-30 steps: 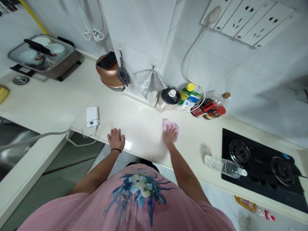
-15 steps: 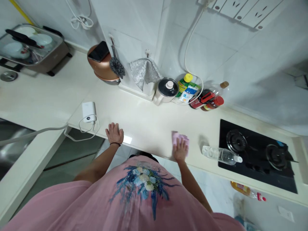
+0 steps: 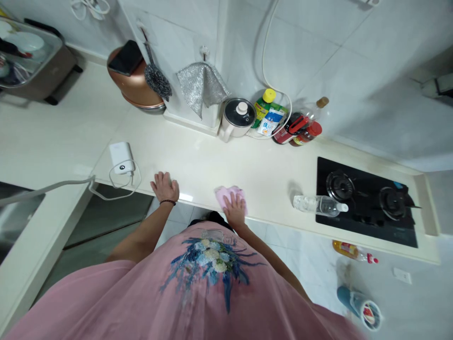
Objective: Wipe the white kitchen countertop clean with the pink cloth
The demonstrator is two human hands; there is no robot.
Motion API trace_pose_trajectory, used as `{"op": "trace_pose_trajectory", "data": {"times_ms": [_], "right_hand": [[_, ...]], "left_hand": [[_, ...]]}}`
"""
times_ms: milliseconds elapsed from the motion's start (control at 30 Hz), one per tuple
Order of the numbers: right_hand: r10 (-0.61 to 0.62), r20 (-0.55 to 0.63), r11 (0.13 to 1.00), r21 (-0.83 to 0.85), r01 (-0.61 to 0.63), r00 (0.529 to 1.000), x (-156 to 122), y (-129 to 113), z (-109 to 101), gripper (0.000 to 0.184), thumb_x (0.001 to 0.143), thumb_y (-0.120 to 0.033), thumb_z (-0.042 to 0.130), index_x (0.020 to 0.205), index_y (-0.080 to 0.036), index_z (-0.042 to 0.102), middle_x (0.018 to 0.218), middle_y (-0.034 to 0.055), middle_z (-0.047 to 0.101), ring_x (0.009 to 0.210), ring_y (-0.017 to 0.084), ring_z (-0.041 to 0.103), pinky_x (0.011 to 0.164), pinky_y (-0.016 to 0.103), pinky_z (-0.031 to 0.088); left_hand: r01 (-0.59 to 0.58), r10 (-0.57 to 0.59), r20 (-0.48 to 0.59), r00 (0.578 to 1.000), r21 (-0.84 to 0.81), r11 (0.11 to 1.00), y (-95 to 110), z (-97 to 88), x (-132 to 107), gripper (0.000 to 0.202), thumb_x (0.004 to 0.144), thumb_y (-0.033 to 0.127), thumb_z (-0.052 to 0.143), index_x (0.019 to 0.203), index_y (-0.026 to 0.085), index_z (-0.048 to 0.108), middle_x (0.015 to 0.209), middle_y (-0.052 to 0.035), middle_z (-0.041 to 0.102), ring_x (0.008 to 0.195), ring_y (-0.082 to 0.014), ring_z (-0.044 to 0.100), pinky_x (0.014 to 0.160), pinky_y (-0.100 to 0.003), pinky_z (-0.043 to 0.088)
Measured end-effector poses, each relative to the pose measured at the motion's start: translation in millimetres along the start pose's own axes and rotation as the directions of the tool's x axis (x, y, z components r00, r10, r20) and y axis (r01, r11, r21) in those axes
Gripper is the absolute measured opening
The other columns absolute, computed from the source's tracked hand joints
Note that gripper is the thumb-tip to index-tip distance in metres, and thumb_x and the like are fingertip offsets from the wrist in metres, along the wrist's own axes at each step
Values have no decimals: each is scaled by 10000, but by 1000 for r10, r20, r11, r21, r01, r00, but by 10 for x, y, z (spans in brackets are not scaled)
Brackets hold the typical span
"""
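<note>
Left hand [image 3: 165, 187]: palm down at the front edge of the pale counter [image 3: 198, 163], fingers slightly apart, nothing visible in its grasp. A dark bracelet [image 3: 167, 201] circles the wrist. Just beside this hand, to its left, lies a white box-shaped device [image 3: 121, 156] with a looped cable [image 3: 113, 199].

Right hand [image 3: 235, 208]: flat, fingers spread, resting on top of a pink cloth [image 3: 222, 193]; no pinching is seen. The cloth lies on the counter near its front edge, partly covered by the fingers, between the left hand and a clear bottle [image 3: 311, 205]. The bottle is near the left side of the black cooktop [image 3: 364, 229]; whether it stands or lies, I cannot tell from this angle.

Behind the cloth, near the wall, sits a small pot with a dark lid [image 3: 238, 120], well apart from both hands.
</note>
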State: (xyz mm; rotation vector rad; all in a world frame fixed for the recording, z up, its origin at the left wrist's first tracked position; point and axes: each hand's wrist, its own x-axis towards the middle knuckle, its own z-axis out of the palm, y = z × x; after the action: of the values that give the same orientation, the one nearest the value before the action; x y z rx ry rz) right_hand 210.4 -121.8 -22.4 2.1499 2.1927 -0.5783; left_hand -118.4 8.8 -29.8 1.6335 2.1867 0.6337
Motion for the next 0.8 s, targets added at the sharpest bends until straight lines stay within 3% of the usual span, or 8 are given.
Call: {"op": "trace_pose_trajectory", "data": {"times_ms": [100,167,233,333,500,633,700,800], "right_hand": [[-176,51,983,55,173,983,225,-309,-38,595,1096,-427,466,1688,-371,436,1837,33,278,1695,326,202,1364,594,142],[-204,60,977,71,200,977,245,-257,-89,589,1099,-429,461,1685,-379,434,1839,10,271,1695,305,197,1368,572,130],[-137,50,989,60,134,989,142,-12,-140,587,1104,-430,437,1686,-362,433,1837,17,276,1692,311,196,1360,584,139],[147,-40,989,11,-146,988,-145,588,-203,603,1105,-421,372,1692,-298,436,1825,82,301,1696,332,175,1341,617,173],[581,-196,812,71,-580,790,-303,1579,-365,668,1105,-457,254,1733,-247,350,1810,164,310,1688,331,215,1311,659,232],[740,-203,672,190,-716,641,203,1747,-611,679,1114,-463,216,1746,-228,299,1809,216,274,1668,362,242,1267,733,250],[692,-198,721,179,-669,694,569,1521,-713,686,1123,-418,178,1743,-140,270,1803,280,229,1669,378,206,1253,757,228],[399,-169,916,106,-386,901,1030,876,-716,656,1140,-367,196,1734,-95,257,1812,277,199,1683,359,125,1282,720,165]], "left_hand": [[0,0,-6,1000,18,1000,10,-2,-4,641,1025,385,460,1604,112,499,1765,-210,343,1689,-365,157,1367,-648,-12],[-2,3,-11,1000,30,1000,17,-7,-5,641,1025,389,462,1599,108,507,1759,-211,354,1683,-370,172,1367,-649,10],[-3,3,-12,1000,31,1000,20,-12,-5,644,1029,391,458,1602,101,505,1759,-215,352,1682,-376,170,1365,-654,21],[-2,2,5,1000,18,1000,13,-10,-4,654,1034,395,452,1618,103,489,1771,-215,330,1688,-380,146,1359,-668,0],[18,-18,10,1000,25,1000,-4,19,-2,653,1044,409,453,1632,125,483,1786,-202,314,1697,-363,140,1359,-657,-39],[25,-25,2,1000,43,999,-4,27,0,638,1052,411,455,1624,131,498,1776,-203,334,1695,-356,161,1362,-653,-39],[24,-24,1,1000,50,998,2,20,0,639,1050,406,451,1620,123,501,1771,-210,343,1693,-359,168,1361,-658,-21],[23,-23,1,1000,66,998,13,3,0,637,1045,397,444,1609,110,515,1764,-211,359,1689,-357,182,1364,-647,32]]}}
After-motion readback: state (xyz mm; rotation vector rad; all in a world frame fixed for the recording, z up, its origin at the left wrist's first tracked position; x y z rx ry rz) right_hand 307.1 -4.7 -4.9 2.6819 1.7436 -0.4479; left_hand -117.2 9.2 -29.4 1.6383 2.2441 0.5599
